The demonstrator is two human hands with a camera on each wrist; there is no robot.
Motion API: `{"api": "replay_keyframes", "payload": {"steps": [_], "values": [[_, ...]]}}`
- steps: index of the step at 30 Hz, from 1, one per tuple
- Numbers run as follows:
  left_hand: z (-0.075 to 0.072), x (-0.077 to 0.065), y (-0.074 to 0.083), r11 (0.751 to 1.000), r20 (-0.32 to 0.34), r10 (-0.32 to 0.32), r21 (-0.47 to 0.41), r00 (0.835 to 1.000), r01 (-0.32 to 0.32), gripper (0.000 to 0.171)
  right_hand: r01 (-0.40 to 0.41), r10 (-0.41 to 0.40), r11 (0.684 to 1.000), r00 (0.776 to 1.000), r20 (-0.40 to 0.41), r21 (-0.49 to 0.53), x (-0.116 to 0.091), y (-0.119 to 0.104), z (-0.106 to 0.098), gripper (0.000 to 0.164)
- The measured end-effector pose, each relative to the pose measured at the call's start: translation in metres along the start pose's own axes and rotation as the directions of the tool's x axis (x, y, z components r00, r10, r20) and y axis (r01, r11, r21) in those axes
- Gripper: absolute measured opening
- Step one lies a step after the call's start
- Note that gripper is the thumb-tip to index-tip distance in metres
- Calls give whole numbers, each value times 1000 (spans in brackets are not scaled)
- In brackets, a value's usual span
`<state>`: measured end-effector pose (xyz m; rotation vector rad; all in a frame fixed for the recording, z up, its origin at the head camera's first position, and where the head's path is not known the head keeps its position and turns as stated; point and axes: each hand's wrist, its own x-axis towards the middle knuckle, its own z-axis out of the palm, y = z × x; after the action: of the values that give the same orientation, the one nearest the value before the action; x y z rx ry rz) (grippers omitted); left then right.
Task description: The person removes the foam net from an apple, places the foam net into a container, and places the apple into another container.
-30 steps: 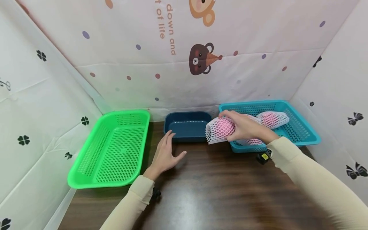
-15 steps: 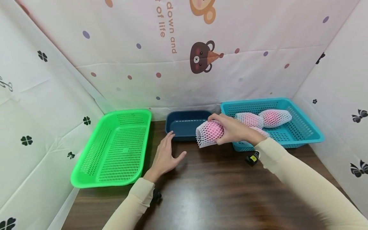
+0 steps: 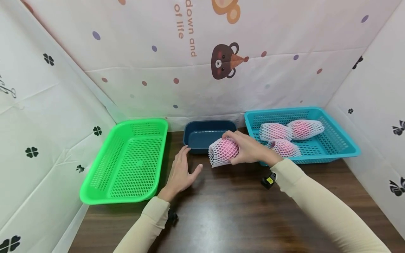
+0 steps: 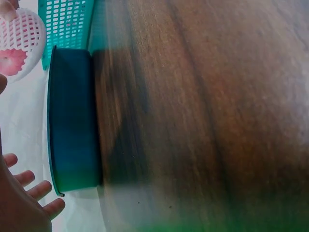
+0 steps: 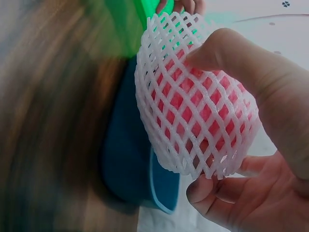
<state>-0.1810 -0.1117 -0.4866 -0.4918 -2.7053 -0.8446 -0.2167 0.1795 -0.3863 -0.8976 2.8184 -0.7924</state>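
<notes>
While the right hand [image 3: 248, 148] grips a net-wrapped pink object [image 3: 226, 150], apparently above the tabletop [image 3: 227, 207] near its far edge, the left hand [image 3: 180, 174], relaxed, is near the blue tray [image 3: 200, 138].

Passage lies over the wooden tabletop [image 3: 218, 214] between the forearms [image 3: 322, 198]. Gap between left hand [image 3: 179, 176] and white foam net [image 3: 223, 151]: narrow. Rear obstruction: navy tray [image 3: 202, 138], flanked by green basket [image 3: 134, 168] and turquoise basket [image 3: 311, 149].

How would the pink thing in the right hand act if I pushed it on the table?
The pink thing in the right hand might roll, since it looks rounded. Its white net would probably bend and squish a bit, since it's open mesh reaching past the pink part.
</notes>
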Motion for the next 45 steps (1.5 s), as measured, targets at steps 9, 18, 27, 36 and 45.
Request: {"api": "replay_keyframes", "payload": {"steps": [9, 18, 27, 36, 45], "values": [[0, -2, -2, 1000, 7, -30, -9, 1000, 30, 78, -57, 57, 998, 998, 33, 13, 1, -1, 23, 78], [-1, -4, -5, 999, 10, -24, -23, 1000, 24, 77, -61, 60, 998, 997, 51, 12, 2, -1, 48, 78], [-5, -4, -10, 1000, -30, 4, -19, 1000, -4, 77, -77, 75, 997, 993, 86, 13, 5, 1, 76, 78], [-6, -5, -11, 1000, -19, -7, -17, 1000, 7, 77, -89, 86, 995, 993, 79, 43, 9, 1, 83, 78], [-7, -6, -10, 1000, -13, -9, -14, 1000, 9, 77, -78, 74, 996, 993, 90, 50, 10, 2, 83, 78]]}}
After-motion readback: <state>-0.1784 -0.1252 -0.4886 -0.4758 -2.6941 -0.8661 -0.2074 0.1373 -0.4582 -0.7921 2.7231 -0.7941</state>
